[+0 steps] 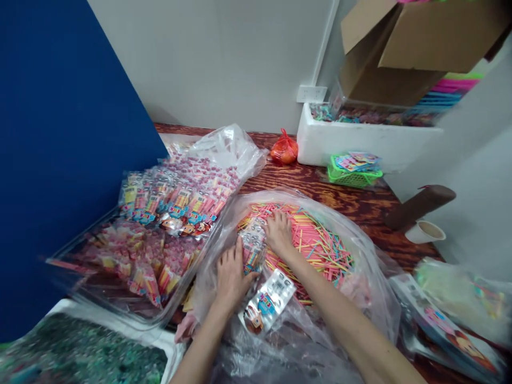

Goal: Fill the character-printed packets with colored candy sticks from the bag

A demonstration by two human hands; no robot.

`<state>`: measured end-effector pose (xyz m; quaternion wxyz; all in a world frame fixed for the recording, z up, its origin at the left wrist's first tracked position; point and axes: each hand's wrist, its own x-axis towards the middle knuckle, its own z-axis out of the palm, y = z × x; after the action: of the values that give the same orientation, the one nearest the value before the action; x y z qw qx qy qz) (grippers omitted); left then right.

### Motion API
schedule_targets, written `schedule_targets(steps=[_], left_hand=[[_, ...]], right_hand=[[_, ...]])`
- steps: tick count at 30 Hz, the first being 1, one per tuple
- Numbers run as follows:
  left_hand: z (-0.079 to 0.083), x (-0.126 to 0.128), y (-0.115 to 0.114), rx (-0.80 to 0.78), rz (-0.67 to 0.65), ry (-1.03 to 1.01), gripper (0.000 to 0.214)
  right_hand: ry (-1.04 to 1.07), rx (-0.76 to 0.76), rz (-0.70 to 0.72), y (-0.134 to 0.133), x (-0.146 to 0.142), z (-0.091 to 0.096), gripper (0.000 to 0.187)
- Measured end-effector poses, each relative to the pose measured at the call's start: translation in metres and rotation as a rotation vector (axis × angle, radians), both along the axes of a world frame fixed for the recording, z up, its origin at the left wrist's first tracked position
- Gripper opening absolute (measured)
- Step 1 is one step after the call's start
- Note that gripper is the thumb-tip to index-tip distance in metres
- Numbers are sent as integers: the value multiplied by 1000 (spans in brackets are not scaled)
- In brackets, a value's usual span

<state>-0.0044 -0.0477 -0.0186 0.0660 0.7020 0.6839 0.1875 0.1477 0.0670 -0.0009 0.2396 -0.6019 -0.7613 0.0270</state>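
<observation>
Clear plastic lines a large round container [384, 290] full of thin pink, yellow, green and blue sticks [316, 240]. On the sticks lies a small bunch of printed clear pouches [253, 242] with coloured sticks showing inside. My left hand [232, 272] rests along their left side, fingers stretched and thumb apart, touching them. At their right edge, my right hand [280, 234] lies over the sticks with its fingers slightly apart; its fingertips are partly hidden. A silvery printed pouch [270, 301] lies on the plastic nearer to me, between my forearms.
Left of the container, a clear tray [160, 320] holds many filled pouches [176, 200]. Behind are a red bag [284, 149], a green basket [354, 176] with cards and a white foam box [360, 141] under a cardboard box [424, 37]. A paper cup [425, 232] stands right.
</observation>
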Motion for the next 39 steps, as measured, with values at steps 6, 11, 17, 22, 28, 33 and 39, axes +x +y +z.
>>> schedule_targets(steps=[6, 11, 17, 22, 28, 33, 39], left_hand=[[-20, -4, -6, 133, -37, -157, 105], [-23, -5, -11, 154, -33, -287, 104], [-17, -11, -5, 86, 0, -558, 121], [-9, -19, 4, -61, -14, -822, 135], [-11, -15, -1, -26, 66, -736, 131], [-14, -14, -14, 80, -35, -584, 107], [-6, -21, -8, 3, -57, -648, 123]], right_hand=[[449, -14, 79, -2, -9, -5, 10], [1143, -395, 169, -11, -13, -6, 19], [1360, -779, 270, -29, -9, 14, 27], [1426, -935, 390, -37, -6, 22, 27], [1584, -874, 274, -46, -14, 8, 37], [1655, -900, 187, -51, -20, 2, 54], [1612, -917, 157, -57, -29, -2, 53]])
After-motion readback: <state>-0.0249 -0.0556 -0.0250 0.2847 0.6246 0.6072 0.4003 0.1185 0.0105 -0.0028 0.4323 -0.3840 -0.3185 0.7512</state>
